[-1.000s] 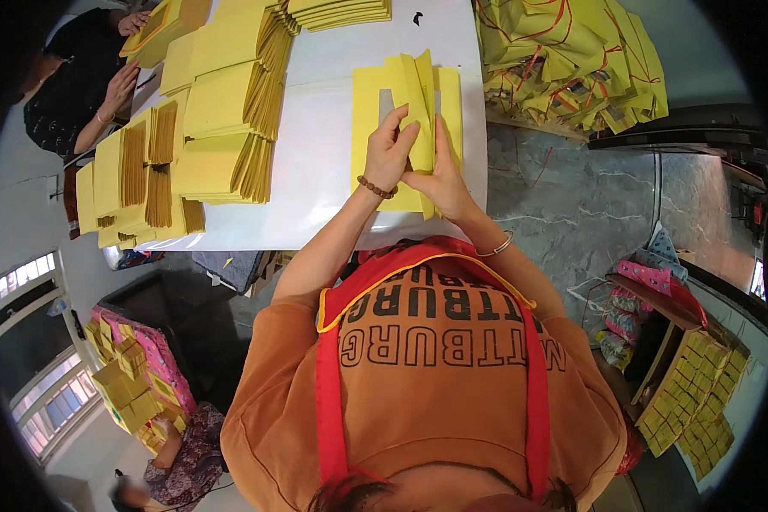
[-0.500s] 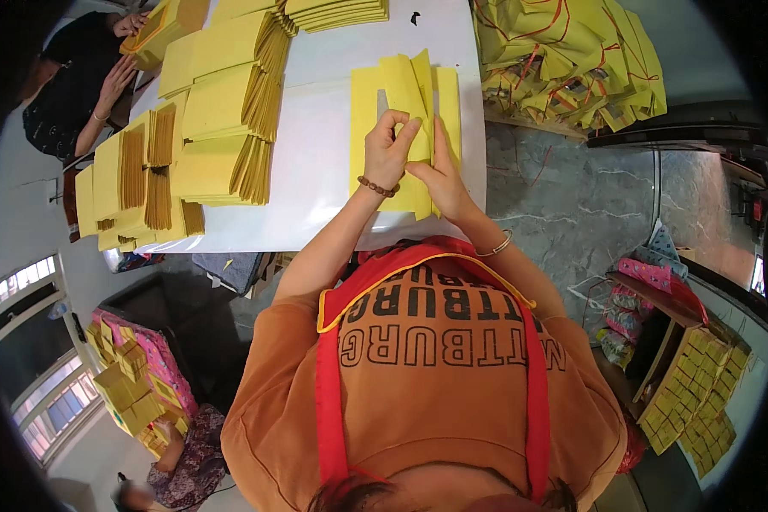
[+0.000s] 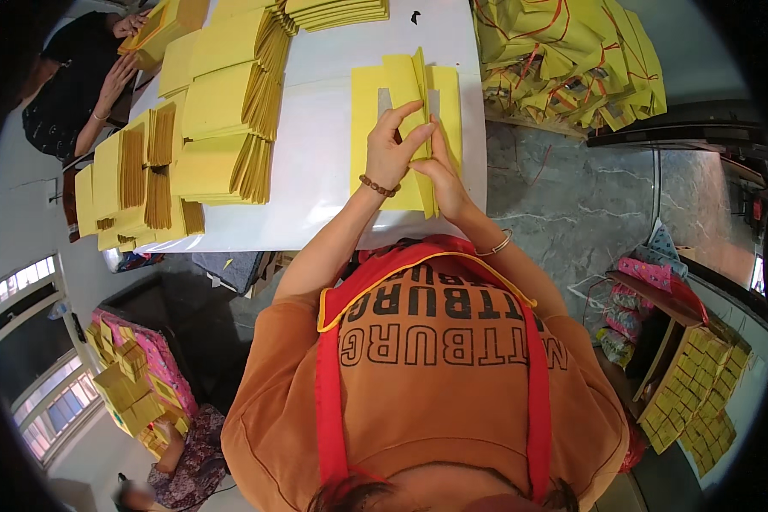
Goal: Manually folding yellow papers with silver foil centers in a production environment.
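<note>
A yellow paper sheet (image 3: 369,111) lies partly folded on the white table (image 3: 316,154), with flaps standing up along its middle. My left hand (image 3: 390,154), with a bead bracelet on its wrist, pinches the raised middle fold with thumb and fingers. Touching it from the right, my right hand (image 3: 445,177) presses on the same fold; a thin bangle sits on that wrist. Both hands meet over the near half of the sheet.
Stacks of folded yellow paper (image 3: 222,128) fill the table's left side, more (image 3: 337,10) at the far edge. A heap of yellow bags with red cords (image 3: 572,60) lies right of the table. Another person (image 3: 77,94) works at the far left. Boxes of yellow packets (image 3: 700,401) stand lower right.
My left hand has shifted from lying flat on the sheet to pinching the raised middle fold; my right hand has closed in against it.
</note>
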`<state>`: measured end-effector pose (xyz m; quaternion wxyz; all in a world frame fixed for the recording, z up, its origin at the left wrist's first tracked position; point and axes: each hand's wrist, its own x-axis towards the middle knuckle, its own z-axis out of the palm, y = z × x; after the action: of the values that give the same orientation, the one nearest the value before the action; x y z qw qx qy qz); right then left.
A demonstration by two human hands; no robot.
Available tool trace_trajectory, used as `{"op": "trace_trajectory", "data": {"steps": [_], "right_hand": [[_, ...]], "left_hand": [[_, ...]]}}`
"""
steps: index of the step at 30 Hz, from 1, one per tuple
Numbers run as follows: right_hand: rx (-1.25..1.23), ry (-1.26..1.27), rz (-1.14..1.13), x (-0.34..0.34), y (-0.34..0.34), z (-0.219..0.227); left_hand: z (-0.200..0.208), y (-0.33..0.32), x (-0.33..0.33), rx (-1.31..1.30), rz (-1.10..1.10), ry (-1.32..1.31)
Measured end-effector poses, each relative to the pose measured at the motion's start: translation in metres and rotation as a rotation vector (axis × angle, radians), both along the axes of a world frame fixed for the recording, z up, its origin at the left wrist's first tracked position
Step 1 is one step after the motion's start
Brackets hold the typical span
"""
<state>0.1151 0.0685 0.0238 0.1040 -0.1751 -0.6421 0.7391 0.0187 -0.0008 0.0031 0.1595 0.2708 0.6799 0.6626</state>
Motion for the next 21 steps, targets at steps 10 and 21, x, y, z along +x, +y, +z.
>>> {"op": "trace_trajectory", "data": {"steps": [10, 21], "right_hand": [[-0.091, 0.039, -0.029, 0.0, -0.001, 0.008], [-0.068, 0.063, -0.004, 0.001, 0.0, 0.007]], "left_hand": [[-0.014, -0.002, -0.004, 0.115, -0.073, -0.129], [0.005, 0.002, 0.0, 0.199, 0.052, -0.176]]}}
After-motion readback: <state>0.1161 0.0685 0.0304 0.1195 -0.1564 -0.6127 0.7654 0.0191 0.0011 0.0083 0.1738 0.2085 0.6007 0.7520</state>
